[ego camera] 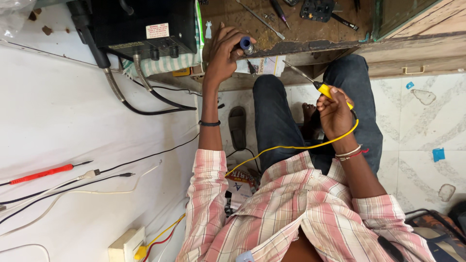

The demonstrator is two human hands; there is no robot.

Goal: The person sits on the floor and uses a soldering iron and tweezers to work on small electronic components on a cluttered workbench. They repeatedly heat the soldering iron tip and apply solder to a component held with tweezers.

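Note:
My left hand (222, 54) reaches up to the worn edge of a wooden bench (310, 44) and grips a small blue-and-metal cylinder (246, 44) between thumb and fingers. My right hand (335, 115) is closed around the yellow handle of a soldering iron (326, 90). Its thin metal tip (292, 68) points up and left toward the bench edge, a short way right of the cylinder. A yellow cord (291, 147) runs from the iron across my lap. My legs in dark trousers (274, 114) lie below the bench.
A black box device (141, 24) with ribbed hoses (116, 90) sits at the upper left. A red probe (41, 173) and several wires lie on the white surface. A wall socket (127, 245), screwdrivers (259, 18) on the bench, a sandal (237, 127) and a bag (437, 233) are nearby.

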